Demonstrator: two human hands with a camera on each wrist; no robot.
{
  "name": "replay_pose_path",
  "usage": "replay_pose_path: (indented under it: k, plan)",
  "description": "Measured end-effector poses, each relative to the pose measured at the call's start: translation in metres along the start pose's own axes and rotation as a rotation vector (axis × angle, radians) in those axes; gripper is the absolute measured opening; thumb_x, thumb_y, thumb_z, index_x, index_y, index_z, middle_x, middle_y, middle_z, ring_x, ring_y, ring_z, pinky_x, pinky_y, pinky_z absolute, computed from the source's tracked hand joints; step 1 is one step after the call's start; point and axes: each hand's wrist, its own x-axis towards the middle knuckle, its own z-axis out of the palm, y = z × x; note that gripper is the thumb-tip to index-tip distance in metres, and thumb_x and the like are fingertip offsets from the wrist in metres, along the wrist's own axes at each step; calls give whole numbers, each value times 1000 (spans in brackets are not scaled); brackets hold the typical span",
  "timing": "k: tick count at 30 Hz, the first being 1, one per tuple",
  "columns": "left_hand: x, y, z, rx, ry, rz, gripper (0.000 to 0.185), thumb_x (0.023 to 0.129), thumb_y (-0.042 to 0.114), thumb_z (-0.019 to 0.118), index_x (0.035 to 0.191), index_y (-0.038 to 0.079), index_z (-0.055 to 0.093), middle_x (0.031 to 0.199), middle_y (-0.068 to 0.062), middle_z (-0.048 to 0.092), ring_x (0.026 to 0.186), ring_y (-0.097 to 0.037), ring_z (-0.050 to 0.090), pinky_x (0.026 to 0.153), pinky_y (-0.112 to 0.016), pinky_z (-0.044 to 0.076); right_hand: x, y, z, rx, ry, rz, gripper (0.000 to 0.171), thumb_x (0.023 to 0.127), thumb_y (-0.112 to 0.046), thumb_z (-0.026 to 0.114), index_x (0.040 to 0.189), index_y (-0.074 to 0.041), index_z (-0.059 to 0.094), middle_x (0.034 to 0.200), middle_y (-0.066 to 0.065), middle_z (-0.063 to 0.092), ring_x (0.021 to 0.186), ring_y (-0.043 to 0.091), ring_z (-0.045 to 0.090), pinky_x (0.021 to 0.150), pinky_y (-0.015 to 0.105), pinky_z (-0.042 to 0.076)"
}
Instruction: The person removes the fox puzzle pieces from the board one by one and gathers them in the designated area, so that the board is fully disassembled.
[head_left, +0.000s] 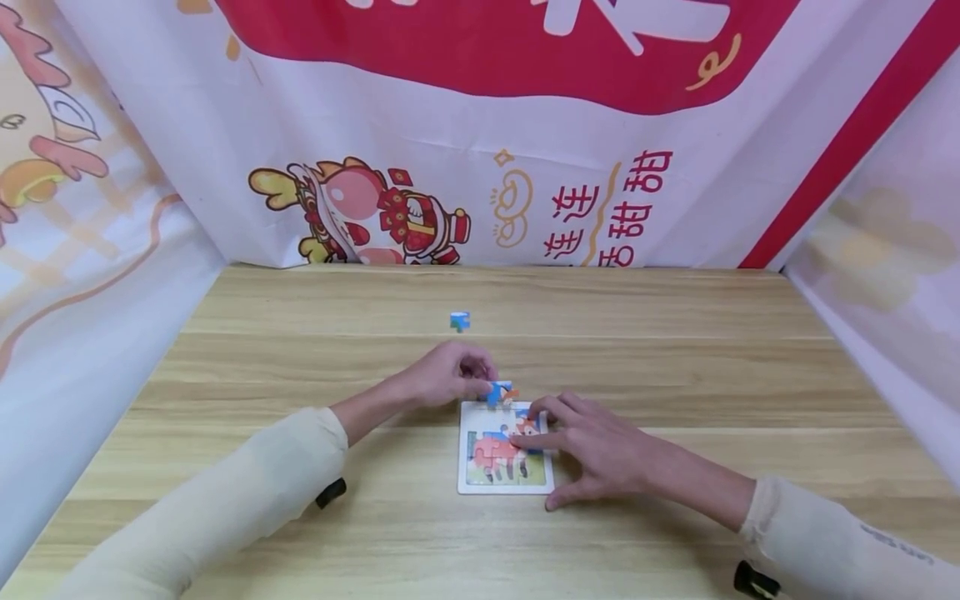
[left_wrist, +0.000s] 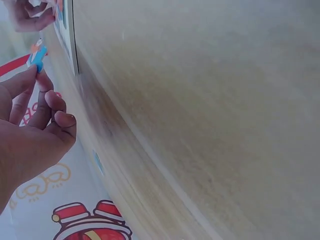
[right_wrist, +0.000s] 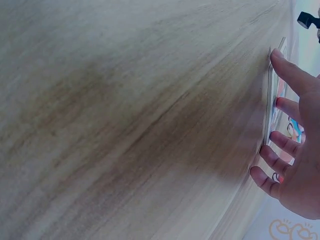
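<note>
Landmark: the puzzle tray [head_left: 502, 490], pale-rimmed and square, lies flat on the wooden bench [head_left: 300, 308]
Held piece: one puzzle piece [head_left: 498, 393], blue with some orange, is at the far edge of the tray; whether it touches the rim, I cannot tell
Left hand: the left hand [head_left: 450, 375] is beyond the far left corner of the tray, and it pinches this piece between thumb and forefinger, the other fingers loosely bent
Right hand: the right hand [head_left: 596, 442] is at the right side of the tray, fingers spread and gripping nothing; the forefinger reaches over the rim onto the fitted pieces [head_left: 495, 450], the thumb is by the near right corner
Tray inside: the pieces show an orange animal on green and blue; the far left part shows a pale base
Loose piece: another blue piece [head_left: 460, 320] lies well beyond the tray, apart from both hands
Handling: I judge the pieces very light, thin and rather stiff, with small knobs which could bend or fray; the smooth face may slip a little
Where to hold: best by two opposite edges, with fingertips only, leaving the knobs free
</note>
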Motion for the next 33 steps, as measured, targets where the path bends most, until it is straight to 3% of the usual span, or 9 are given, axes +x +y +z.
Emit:
replay_pose_path:
  k: [18,33]
  plan:
    - [46,-10,-27,75,179,-48,4,97,2,70,99,3,74,95,-9,70,87,-21,61,74,-29,49,-1,0,0,-4,-3,1,78,83,-70,73,148,-30,58,148,7,47,125,24,45,103,48,48]
    - [79,-18,-34,16,263,-129,8,98,-1,67,102,1,74,98,-12,67,85,-21,58,69,-27,49,-1,1,1,2,-11,5,80,83,-72,71,150,-31,56,148,6,46,127,24,44,104,49,47]
